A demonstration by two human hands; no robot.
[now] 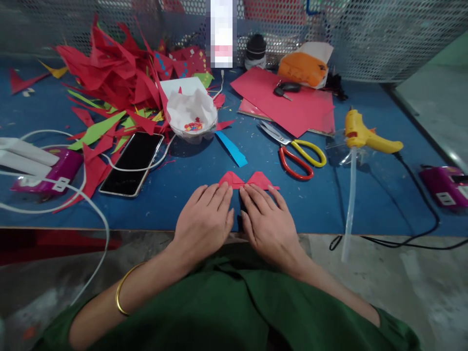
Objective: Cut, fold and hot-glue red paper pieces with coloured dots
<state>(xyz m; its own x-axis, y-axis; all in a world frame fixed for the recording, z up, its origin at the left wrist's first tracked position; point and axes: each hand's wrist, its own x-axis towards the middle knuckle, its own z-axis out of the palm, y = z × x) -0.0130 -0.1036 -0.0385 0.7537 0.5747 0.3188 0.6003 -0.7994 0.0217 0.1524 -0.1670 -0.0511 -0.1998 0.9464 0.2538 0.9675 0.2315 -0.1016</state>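
Note:
A folded piece of red paper [260,179] lies near the front edge of the table, with two raised, angled parts showing beyond my fingertips. My left hand [207,213] lies flat over its left part, fingers stretched forward. Over its right part rests my right hand [268,214], also flat with the fingers extended. Both hands press down side by side and cover much of the paper. Just beyond them is a blue paper strip [233,148]. Scissors [294,148] with one red and one yellow handle lie to the right, their blades slightly apart.
Red paper scraps [113,68] pile up at the back left, behind a phone [132,163] and white cables. A lined bowl [192,114] stands mid-table. Red sheets [288,105] bear keys [287,88]. A yellow glue gun [365,134] and purple power strip [446,185] are at right.

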